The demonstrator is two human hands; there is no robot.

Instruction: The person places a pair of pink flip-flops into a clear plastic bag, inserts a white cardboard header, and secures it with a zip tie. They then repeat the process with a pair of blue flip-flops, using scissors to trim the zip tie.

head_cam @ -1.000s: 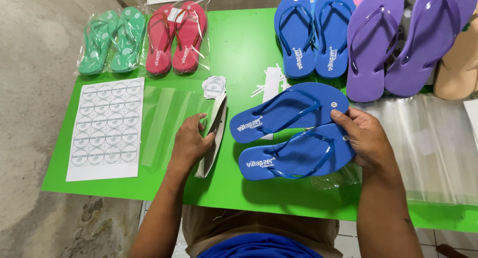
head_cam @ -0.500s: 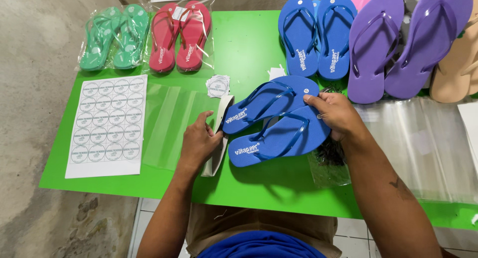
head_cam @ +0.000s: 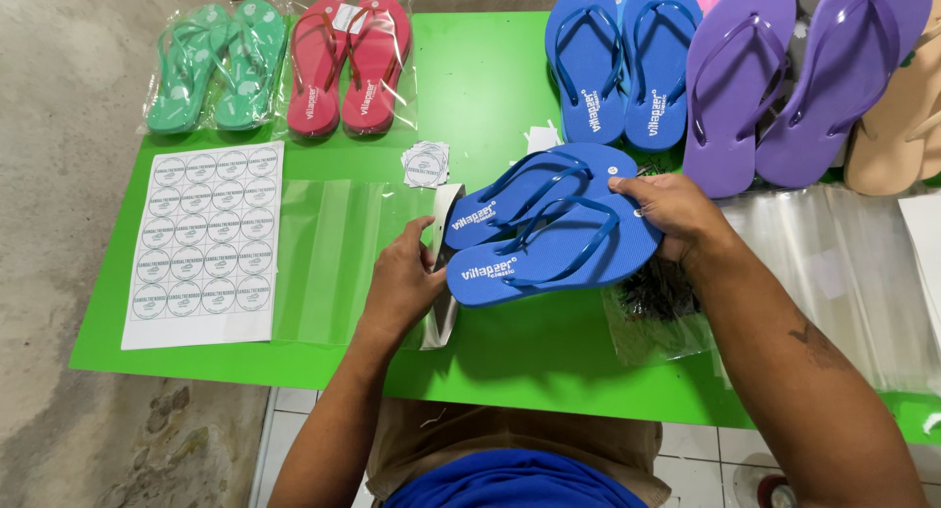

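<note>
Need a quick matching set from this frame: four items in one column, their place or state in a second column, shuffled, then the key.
Items
1. blue flip-flop pair
2. green flip-flop pair
3. sticker sheet
4. purple flip-flops

Place or state
A. flat on the table's left part, rows of round labels
B. sealed in a clear bag, far left corner
C. held in the right hand, heels at the mouth of the clear bag that the left hand holds
D. loose, unbagged, far right side

Pairs: 1-C, 2-B, 3-A, 4-D
</note>
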